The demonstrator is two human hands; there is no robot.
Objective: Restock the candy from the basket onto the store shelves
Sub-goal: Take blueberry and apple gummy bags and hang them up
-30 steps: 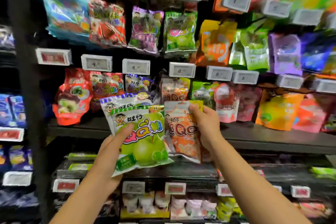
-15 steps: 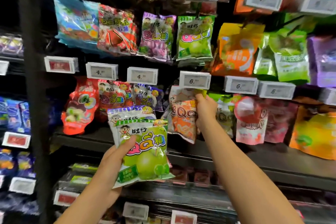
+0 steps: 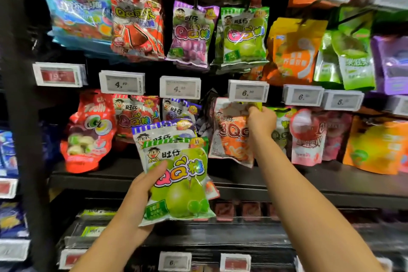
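Behind both arms: store shelves [image 3: 242, 180] with rows of hanging candy bags and price tags.

Right hand [image 3: 261, 122] raised, fingers pinching the top edge of the orange candy bag [image 3: 233, 137], directly under the price tag [image 3: 248, 93]. Bag hanging with long axis vertical, top touching the hand, body dropping below and left of it. Peg itself hidden behind the tag; judged to lie just above and behind the fingers.

Left hand [image 3: 141, 192] lower, gripping a stack of bags, green candy bag [image 3: 178, 181] in front, well apart from any peg.

Little open room: blue-striped bags [image 3: 180, 110] close on the left, pink bag [image 3: 308, 137] just beside on the right, shelf edge below.
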